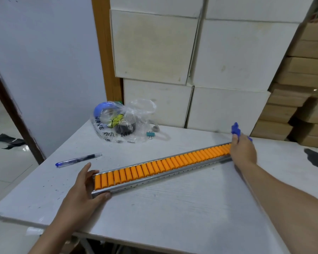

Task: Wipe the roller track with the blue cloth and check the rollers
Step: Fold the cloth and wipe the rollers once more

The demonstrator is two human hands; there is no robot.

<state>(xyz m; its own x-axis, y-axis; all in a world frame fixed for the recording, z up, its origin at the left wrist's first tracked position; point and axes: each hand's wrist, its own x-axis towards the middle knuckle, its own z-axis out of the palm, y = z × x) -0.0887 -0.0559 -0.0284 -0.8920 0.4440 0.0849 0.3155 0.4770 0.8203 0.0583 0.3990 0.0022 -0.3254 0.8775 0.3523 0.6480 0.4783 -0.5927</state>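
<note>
The roller track lies slantwise across the white desk, its near end toward my left and its far end running away to my right. It is a metal channel with a row of holes along the side rail, filled from end to end with orange rollers set close together.

My left hand grips the near end of the track: the thumb lies along the near rail, and my fingers curl around the end, closed narrow on the metal. My right hand rests on the far end of the track, bunched over the blue cloth, which sticks up past my knuckles and shows again just beside the hand on the far side. That hand is closed on the cloth and covers the last rollers.

Behind the track, a clear plastic bag holds a blue roll, something yellow and a dark roll. A teal binder clip lies just beside the bag. A blue pen lies near my left hand, apart from the track. White boxes are stacked against the wall at the back of the desk.
</note>
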